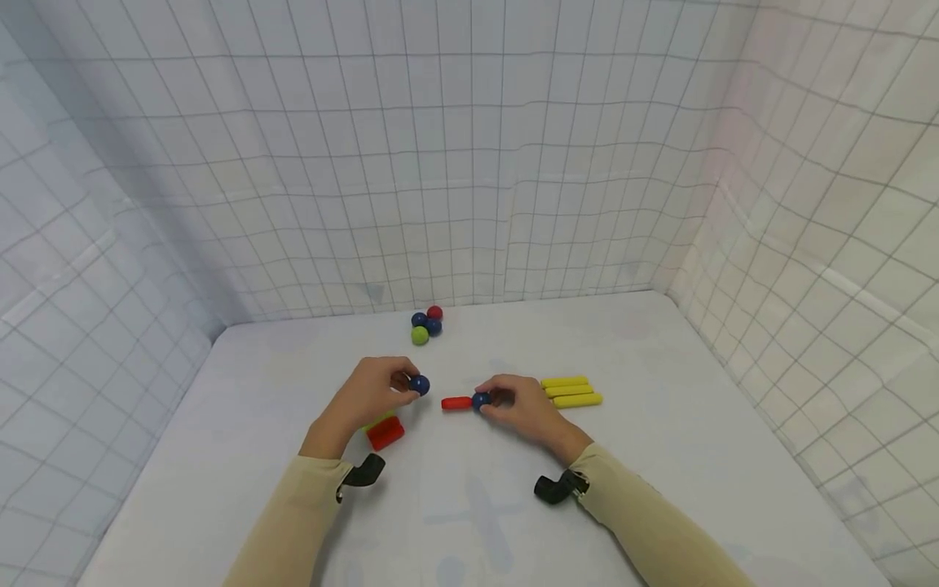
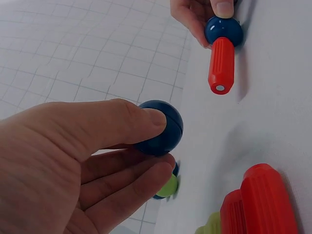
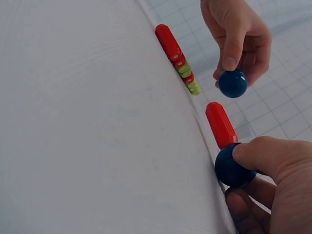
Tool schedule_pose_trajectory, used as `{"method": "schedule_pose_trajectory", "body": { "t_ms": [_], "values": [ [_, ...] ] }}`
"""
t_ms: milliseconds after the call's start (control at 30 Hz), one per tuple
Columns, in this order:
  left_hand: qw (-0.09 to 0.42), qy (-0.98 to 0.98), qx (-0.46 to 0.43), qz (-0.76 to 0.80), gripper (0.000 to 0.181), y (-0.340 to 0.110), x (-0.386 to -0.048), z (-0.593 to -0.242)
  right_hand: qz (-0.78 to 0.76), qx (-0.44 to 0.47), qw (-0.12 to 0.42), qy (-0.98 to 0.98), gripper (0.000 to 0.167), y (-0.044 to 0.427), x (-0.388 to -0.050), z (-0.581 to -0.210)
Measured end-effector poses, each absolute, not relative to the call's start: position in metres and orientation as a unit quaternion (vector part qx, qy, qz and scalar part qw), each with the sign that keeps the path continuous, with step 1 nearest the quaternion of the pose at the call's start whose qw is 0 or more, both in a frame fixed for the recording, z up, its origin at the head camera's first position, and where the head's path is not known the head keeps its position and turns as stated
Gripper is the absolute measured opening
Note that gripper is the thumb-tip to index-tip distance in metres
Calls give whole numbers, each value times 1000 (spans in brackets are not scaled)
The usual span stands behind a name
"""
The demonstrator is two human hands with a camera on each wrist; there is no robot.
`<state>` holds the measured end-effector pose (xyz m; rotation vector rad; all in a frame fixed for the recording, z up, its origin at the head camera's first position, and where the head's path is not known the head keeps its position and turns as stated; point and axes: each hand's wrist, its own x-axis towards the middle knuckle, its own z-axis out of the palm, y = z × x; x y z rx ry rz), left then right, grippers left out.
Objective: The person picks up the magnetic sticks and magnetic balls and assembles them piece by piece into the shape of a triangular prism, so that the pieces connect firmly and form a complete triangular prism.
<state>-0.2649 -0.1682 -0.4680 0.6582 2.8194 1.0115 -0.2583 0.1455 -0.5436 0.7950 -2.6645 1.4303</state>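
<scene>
Between thumb and fingers, the left hand (image 1: 376, 391) pinches a blue ball (image 1: 420, 385), held above the table in the left wrist view. The right hand (image 1: 524, 408) pinches another blue ball (image 1: 481, 401). A red ribbed stick (image 1: 456, 403) is joined end-on to that second ball and points toward the left hand. In the left wrist view a small pale disc shows on the stick's free end (image 2: 222, 68). A gap separates this end from the left hand's ball (image 3: 233, 84).
Red sticks (image 1: 385, 434) and light green ones (image 1: 380, 420) lie beside the left wrist. Several yellow sticks (image 1: 575, 400) lie right of the right hand. Blue, red (image 1: 435, 312) and green (image 1: 420, 335) balls sit together farther back, before a grid-patterned curtain (image 1: 440, 163).
</scene>
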Motion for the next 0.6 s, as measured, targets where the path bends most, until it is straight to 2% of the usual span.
{"method": "schedule_pose_trajectory", "body": {
  "t_ms": [600],
  "values": [
    [86,922,213,313,20,-163,-266,-480,452,255,13,-855,27,144,-258,-541]
  ]
}}
